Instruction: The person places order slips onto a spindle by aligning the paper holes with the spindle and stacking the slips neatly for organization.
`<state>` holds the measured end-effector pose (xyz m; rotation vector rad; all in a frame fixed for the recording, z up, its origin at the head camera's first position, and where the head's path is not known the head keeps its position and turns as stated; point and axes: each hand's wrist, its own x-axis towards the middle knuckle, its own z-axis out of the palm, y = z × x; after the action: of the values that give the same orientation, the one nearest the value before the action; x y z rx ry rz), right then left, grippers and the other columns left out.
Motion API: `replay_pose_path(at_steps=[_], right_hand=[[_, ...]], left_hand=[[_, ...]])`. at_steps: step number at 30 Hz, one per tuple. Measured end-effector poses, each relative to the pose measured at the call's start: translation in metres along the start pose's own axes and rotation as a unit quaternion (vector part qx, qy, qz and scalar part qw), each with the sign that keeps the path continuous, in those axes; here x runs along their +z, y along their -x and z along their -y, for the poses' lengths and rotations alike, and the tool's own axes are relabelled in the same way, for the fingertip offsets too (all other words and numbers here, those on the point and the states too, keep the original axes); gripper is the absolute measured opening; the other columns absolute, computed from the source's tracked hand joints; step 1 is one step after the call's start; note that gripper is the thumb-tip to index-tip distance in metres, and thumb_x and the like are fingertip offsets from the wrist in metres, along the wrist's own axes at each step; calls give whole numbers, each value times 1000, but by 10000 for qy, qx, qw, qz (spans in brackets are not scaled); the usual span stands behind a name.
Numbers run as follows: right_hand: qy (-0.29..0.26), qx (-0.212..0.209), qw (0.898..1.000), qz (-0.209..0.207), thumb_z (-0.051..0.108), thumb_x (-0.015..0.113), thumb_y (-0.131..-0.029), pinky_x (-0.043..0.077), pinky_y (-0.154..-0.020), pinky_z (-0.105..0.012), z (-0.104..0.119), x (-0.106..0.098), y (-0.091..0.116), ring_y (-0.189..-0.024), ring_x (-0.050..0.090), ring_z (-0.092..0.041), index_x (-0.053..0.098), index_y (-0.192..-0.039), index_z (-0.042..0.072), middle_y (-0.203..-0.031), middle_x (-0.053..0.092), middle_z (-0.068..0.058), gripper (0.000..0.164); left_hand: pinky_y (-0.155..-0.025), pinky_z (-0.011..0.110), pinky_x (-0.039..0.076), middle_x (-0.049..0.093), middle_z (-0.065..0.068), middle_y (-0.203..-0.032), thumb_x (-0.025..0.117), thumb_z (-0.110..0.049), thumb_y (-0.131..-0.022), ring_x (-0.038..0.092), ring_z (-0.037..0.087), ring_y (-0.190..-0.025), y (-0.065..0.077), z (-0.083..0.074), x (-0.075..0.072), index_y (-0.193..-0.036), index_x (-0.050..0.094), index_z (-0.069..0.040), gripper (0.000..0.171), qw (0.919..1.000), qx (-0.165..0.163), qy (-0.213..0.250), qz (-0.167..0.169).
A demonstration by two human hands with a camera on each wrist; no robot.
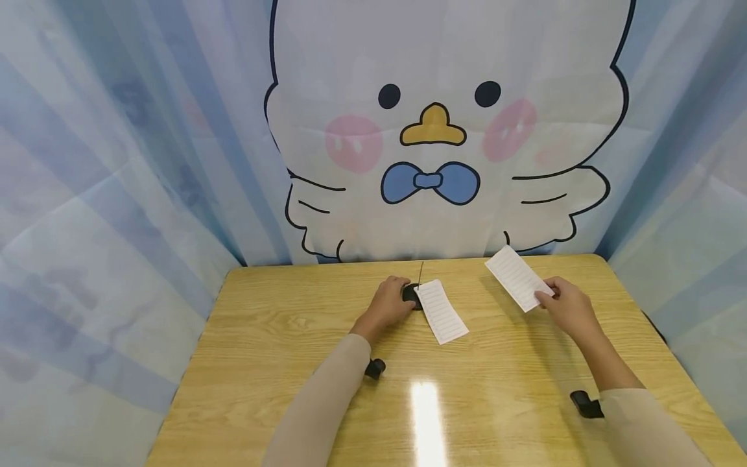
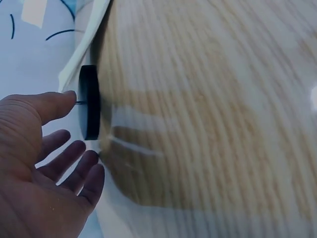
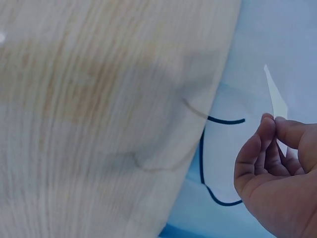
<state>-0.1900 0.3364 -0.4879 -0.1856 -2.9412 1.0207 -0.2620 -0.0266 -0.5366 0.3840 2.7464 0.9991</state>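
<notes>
A receipt spike [image 1: 412, 296] with a round black base and a thin upright metal rod stands near the table's back edge. My left hand [image 1: 390, 303] holds its base from the left, thumb on the near side and fingers on the far side. In the left wrist view the black base [image 2: 90, 102] appears edge-on beside the thumb. One white printed paper slip [image 1: 441, 312] is on the rod, slanting down to the right. Raised above the table at the right, my right hand [image 1: 569, 308] pinches another printed slip [image 1: 518, 279] by its near corner between thumb and fingers.
The wooden table [image 1: 280, 350] ends at a curtain [image 1: 350, 220] with a cartoon bird. A dark object [image 1: 375, 368] shows beside the left sleeve, and another black piece [image 1: 585, 404] beside the right sleeve. More curtain hangs along both sides.
</notes>
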Motion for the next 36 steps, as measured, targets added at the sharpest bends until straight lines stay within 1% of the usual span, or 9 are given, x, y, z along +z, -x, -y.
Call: replay_pose_path(at_steps=[5,8,13,17,22,26,30,32,36], right_hand=[[-95,-90,9999,43,27,57,-107,48,-65,-31,11,-5,1,-89,66,-32,56,-127,-10,-102,71,-24,42],[-147,-182,9997,26,28,58,-107,48,-65,-30,17,-4,1,-89,66,-30,57,-128,-9,-104,71,-23,42],[-283,-337,9990,-35,29,58,-107,50,-64,-27,32,-3,1,-90,68,-27,58,-130,-7,-109,71,-24,42],[-508,-441,9977,-17,29,59,-107,51,-64,-24,49,-4,2,-93,69,-28,58,-131,-7,-113,71,-26,43],[-780,-536,9955,-16,28,59,-107,53,-66,-18,68,-2,2,-88,66,-13,56,-135,-9,-117,70,-28,47],[-981,-594,9934,-74,27,60,-107,53,-68,-14,81,-1,4,-86,65,-8,57,-134,-9,-116,69,-27,46],[-1216,-706,9900,-81,24,61,-106,54,-70,-14,92,0,7,-84,65,-6,60,-129,-7,-113,70,-26,38],[-1308,-737,9887,-36,22,61,-106,54,-70,-14,98,2,8,-83,64,-4,59,-128,-7,-113,70,-25,37],[-1547,-755,9850,103,21,62,-106,54,-72,-13,109,4,11,-85,65,-6,58,-130,-7,-115,69,-26,37]], left_hand=[[-104,45,52,57,13,-143,66,-23,-103,57,31,-131,5,-3,-17,-152,51,-8,53,9969,-36,779,65],[-102,45,54,57,13,-142,64,-24,-104,58,32,-129,7,-6,-28,-151,51,-7,52,9948,45,1012,-30],[-100,45,54,61,14,-138,64,-25,-104,60,34,-126,10,-11,-45,-149,54,-7,49,9942,439,887,-419],[-100,46,54,63,13,-135,63,-25,-105,61,33,-123,13,-18,-61,-147,56,-7,46,9905,767,870,-733],[-100,46,54,64,14,-132,63,-23,-105,62,34,-121,19,-33,-83,-143,58,-6,42,9828,1209,912,-1057],[-99,44,54,65,13,-129,63,-22,-105,63,31,-117,21,-49,-94,-141,61,-6,39,9773,1455,893,-1257],[-96,40,55,67,9,-126,62,-25,-105,63,24,-113,20,-63,-99,-138,64,-8,37,9748,1547,868,-1351],[-95,39,55,68,8,-125,61,-26,-106,64,22,-112,18,-69,-100,-137,65,-8,36,9745,1550,875,-1367],[-94,38,56,69,8,-123,60,-25,-106,65,22,-111,15,-77,-101,-135,66,-7,34,9750,1498,932,-1352]])
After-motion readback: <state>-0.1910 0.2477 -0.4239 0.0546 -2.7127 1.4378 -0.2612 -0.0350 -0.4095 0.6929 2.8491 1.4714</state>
